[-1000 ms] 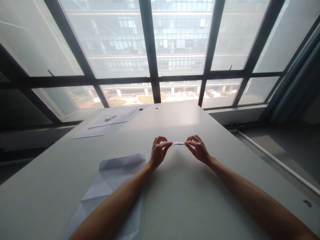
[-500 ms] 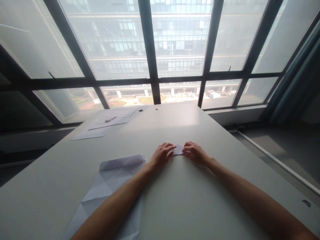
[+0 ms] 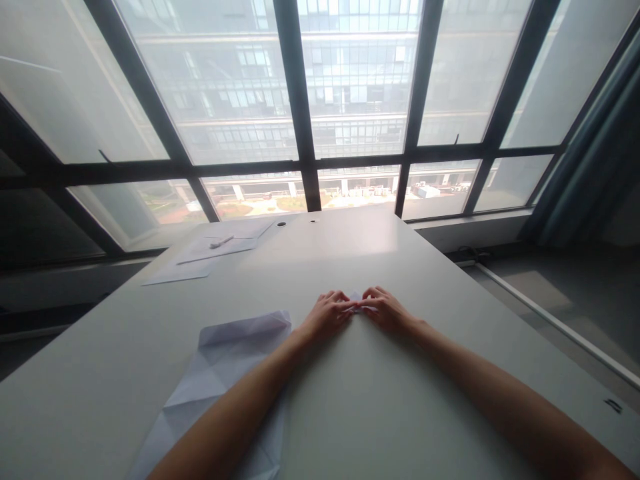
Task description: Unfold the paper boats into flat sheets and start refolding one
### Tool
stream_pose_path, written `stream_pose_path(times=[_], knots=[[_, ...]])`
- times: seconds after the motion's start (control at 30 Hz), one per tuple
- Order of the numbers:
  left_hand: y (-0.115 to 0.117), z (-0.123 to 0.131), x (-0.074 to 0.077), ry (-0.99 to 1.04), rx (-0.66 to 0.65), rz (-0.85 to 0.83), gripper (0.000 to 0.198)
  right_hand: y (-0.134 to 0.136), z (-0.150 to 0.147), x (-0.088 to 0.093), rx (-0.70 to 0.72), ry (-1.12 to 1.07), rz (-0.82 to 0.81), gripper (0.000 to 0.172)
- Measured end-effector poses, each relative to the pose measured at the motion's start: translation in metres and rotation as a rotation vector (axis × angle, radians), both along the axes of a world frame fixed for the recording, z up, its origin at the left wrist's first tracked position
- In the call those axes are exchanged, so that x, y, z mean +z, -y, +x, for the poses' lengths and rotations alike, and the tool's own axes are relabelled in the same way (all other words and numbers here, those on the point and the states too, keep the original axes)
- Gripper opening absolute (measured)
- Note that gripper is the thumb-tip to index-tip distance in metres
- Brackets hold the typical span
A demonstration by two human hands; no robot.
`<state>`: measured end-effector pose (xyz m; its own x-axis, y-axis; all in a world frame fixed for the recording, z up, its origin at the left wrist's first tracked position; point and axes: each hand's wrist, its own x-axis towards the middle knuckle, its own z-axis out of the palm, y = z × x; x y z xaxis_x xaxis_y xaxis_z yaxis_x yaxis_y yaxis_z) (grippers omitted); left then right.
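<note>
A small folded white paper lies on the white table, mostly covered by my fingers. From its left side, my left hand grips it with the fingers drawn together. My right hand pinches it from the right, and the fingertips of both hands meet over its near part. Beneath my left forearm rests a large creased white sheet, its far edge folded over.
Flat white sheets lie at the table's far left, with a small pale object on top. Two small round fittings are set near the far edge. Windows stand beyond the table; a blue curtain hangs at the right.
Both hands have closed in on the small paper until their fingertips meet, covering more of it. The large creased sheet stays where it was.
</note>
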<state>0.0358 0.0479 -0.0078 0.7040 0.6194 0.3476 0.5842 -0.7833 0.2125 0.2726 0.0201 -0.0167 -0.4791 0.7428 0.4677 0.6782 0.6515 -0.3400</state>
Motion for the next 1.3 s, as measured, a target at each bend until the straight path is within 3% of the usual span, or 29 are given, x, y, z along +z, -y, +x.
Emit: stream_pose_path(times=[0.23, 0.37, 0.83, 1.3], knots=[[-0.005, 0.0, -0.002, 0.045, 0.015, -0.023, 0.02, -0.003, 0.005, 0.001, -0.086, -0.101, -0.074, 0.009], [-0.005, -0.002, 0.0, 0.023, -0.02, -0.031, 0.026, -0.007, 0.009, -0.005, -0.12, -0.167, -0.142, 0.004], [0.001, -0.002, 0.002, -0.037, -0.095, 0.014, 0.031, -0.001, 0.003, 0.0, -0.204, -0.04, -0.081, 0.014], [-0.009, -0.001, 0.0, 0.142, -0.088, -0.057, 0.016, -0.005, 0.005, -0.003, -0.217, -0.015, -0.091, 0.041]])
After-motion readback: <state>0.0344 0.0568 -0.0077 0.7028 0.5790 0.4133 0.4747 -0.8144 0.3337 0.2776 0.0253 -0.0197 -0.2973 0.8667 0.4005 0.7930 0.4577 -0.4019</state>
